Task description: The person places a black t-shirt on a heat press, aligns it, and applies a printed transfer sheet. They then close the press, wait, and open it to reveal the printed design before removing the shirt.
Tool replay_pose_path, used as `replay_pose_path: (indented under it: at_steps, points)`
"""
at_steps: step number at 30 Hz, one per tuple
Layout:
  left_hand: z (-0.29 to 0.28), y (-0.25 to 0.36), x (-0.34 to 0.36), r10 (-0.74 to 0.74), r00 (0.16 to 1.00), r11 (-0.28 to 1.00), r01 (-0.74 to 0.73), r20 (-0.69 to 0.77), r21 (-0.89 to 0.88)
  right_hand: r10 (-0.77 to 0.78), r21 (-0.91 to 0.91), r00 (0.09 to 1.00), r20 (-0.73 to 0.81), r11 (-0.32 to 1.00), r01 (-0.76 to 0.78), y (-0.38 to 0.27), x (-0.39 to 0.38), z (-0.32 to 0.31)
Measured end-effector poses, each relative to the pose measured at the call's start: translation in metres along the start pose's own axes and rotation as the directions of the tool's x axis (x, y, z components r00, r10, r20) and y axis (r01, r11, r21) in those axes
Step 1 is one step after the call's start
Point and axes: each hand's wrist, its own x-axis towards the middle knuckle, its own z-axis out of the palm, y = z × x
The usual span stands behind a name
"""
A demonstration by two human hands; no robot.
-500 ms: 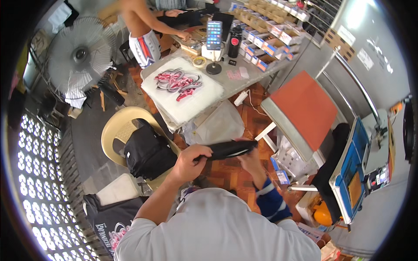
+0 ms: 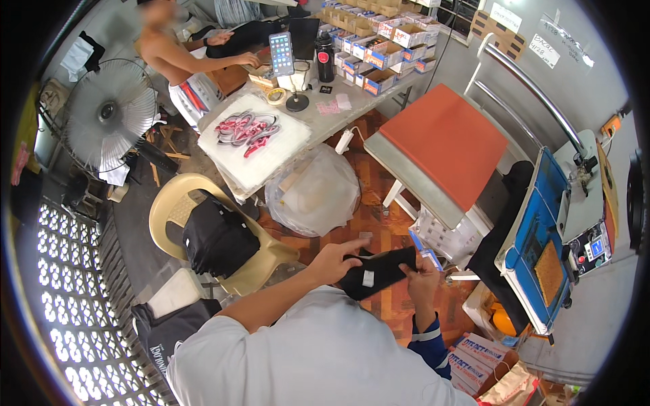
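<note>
A piece of black cloth (image 2: 386, 273), folded small, with a white label on it, is held up in front of my body between both hands. My left hand (image 2: 333, 262) grips its left end, thumb on the near side and fingers stretched along the top edge. My right hand (image 2: 423, 279) pinches the right end between thumb and fingers. A blue sleeve band with a pale stripe (image 2: 428, 344) covers my right forearm. What the far side of the cloth looks like is hidden.
A heat press (image 2: 548, 250) stands at right beside a red-topped stand (image 2: 443, 145). Ahead, a table (image 2: 338, 115) bears printed sheets (image 2: 254, 139), a phone (image 2: 281, 54) and small boxes. At left are a chair (image 2: 271, 260) with black garments (image 2: 220, 237), a fan (image 2: 108, 111) and another person.
The black cloth has shifted right and tilted, so its broad face and white label now show. Both hands moved right with it, and my view has swung as well.
</note>
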Motion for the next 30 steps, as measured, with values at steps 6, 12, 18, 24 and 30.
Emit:
replay_pose_path:
  at_steps: [6,12,18,24,30]
  points:
    - [-0.002,-0.08,0.054,-0.052,0.97,0.994,0.026,0.239,0.109,0.014,-0.633,0.99,0.14,0.77,0.078,-0.011,-0.001,-0.017]
    - [-0.058,-0.183,0.102,-0.451,0.874,0.891,0.451,-0.178,-0.043,0.282,-0.491,0.953,-0.111,0.818,-0.299,-0.003,0.01,-0.03]
    - [-0.139,-0.395,0.112,-0.841,0.378,0.536,0.488,-0.386,-0.689,0.283,-0.616,0.958,0.034,0.761,-0.203,-0.004,0.07,0.002]
    - [-0.114,-0.405,0.159,-0.552,0.832,0.795,0.546,-0.058,0.265,0.229,-0.576,0.951,0.207,0.814,-0.071,-0.041,0.107,0.097]
    - [-0.033,-0.189,0.237,0.396,0.676,0.884,-0.465,0.621,-0.057,0.249,-0.507,0.968,0.008,0.835,-0.211,-0.045,0.106,0.096]
